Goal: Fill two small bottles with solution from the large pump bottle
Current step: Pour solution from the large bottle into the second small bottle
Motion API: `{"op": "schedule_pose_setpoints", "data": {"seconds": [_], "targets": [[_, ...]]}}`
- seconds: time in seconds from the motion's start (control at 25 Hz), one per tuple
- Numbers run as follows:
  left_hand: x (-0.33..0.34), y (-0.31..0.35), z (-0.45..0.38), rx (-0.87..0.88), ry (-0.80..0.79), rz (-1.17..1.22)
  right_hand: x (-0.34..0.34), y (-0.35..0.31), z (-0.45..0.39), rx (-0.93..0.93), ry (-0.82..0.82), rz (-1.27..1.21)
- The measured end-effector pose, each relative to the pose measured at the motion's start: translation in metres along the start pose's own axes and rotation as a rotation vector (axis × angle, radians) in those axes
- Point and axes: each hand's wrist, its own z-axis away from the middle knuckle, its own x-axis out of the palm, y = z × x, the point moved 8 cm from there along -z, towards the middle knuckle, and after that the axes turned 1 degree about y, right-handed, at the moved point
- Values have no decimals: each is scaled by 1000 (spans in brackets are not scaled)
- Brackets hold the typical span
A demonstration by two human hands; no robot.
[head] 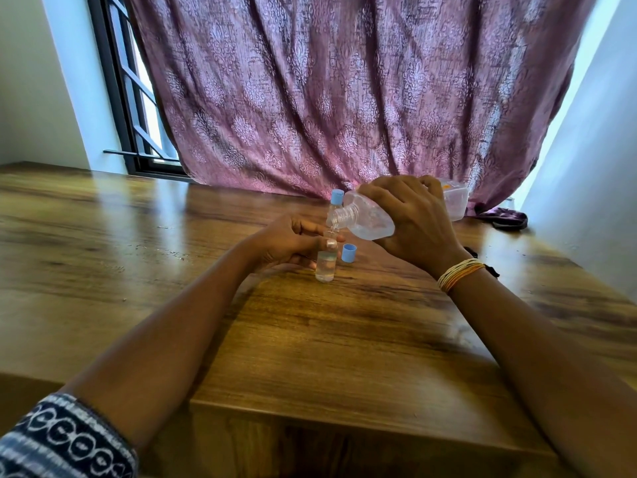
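My right hand (410, 222) grips the large clear bottle (368, 219), tipped almost flat with its open threaded neck pointing left and down. Clear liquid runs from the neck into a small clear bottle (325, 267) that stands upright on the wooden table (310, 339). My left hand (293, 243) pinches that small bottle near its mouth with thumb and fingers. Its blue cap (349, 252) stands loose on the table just to the right. A second small bottle (336, 201) with a blue cap on stands behind, partly hidden by the large bottle.
A purple patterned curtain (344, 98) hangs behind the table's far edge, with a dark cloth (506, 217) bunched at the right. A barred window (134, 98) stands at the left. The table's front edge drops off near my forearms.
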Motion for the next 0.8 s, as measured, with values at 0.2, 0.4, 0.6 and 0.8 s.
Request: {"op": "schedule_pose_setpoints", "data": {"seconds": [0.2,0.4,0.6,0.8], "targets": [[0,-2,-2,1,-7,-2,3,-1,0,25,-47,-51],[0,0,-1,6,0,-11,2,1,0,88,-79,-164],[1,2,0,-8,9,10,-1,6,-1,193,-33,-394],[4,4,0,-11,8,22,-3,34,6,476,114,-688]]}}
